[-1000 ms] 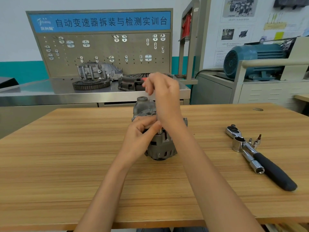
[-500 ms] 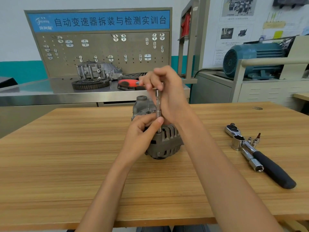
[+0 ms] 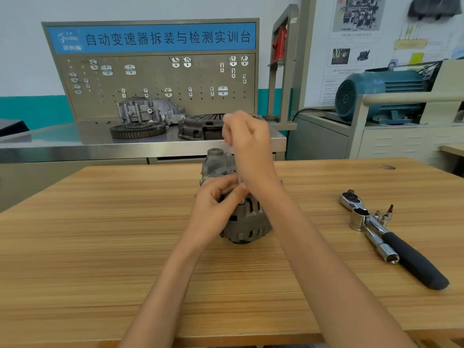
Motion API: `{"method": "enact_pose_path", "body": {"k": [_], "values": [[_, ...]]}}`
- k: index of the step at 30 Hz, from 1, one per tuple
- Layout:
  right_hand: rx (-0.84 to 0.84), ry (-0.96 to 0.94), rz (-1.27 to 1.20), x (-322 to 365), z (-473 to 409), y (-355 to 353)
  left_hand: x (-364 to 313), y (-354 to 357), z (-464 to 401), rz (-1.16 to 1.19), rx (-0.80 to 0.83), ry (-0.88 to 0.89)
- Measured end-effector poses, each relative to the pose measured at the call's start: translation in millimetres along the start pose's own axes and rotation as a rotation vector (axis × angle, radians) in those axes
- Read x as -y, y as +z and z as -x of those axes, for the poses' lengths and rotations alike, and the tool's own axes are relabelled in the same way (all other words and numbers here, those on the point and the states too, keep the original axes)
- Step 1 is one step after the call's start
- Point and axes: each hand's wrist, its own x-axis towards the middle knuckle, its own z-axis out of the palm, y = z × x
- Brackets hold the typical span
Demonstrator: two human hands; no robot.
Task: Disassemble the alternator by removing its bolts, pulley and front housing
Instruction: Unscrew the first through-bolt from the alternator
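We see one alternator (image 3: 247, 222) mid-table. Our left hand (image 3: 213, 209) curls against its left side, pinching a thin driver shaft (image 3: 241, 189). Our right hand (image 3: 247, 141), above, grips the blurred shaft top. Bare table (image 3: 100, 247) extends left; rightward lie one ratchet (image 3: 391, 237) and three small bits (image 3: 384, 217), well apart.

My two forearms enter from six o'clock, both bare with no sleeve in view up to the frame's lower edge. My left hand (image 3: 213, 209), toward nine o'clock of the pair, and my right hand (image 3: 251, 146), toward twelve, wear no gloves. The right hand is motion-blurred at its fingertips.
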Motion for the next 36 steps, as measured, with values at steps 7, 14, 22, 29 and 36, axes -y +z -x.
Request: {"method": "enact_pose_path", "body": {"k": [7,14,22,29,36], "values": [[0.047,0.141,-0.354,-1.2,-3.7,-1.6,-2.0,-6.0,-1.5,0.005,0.094,0.043],[-0.342,-0.252,0.500,-3.3,8.4,13.8,-1.9,-7.3,-1.0,0.006,0.109,0.033],[0.144,0.171,-0.398,3.0,-6.8,-5.6,-7.7,-18.4,-7.1,0.048,0.246,-0.055],[-0.229,-0.200,0.343,-4.6,10.7,9.1,-4.4,-21.9,-14.5,0.033,0.245,-0.047],[-0.077,-0.023,-0.029,-3.2,-0.5,2.5,-12.4,-21.6,-22.3,-0.006,0.325,-0.060]]}}
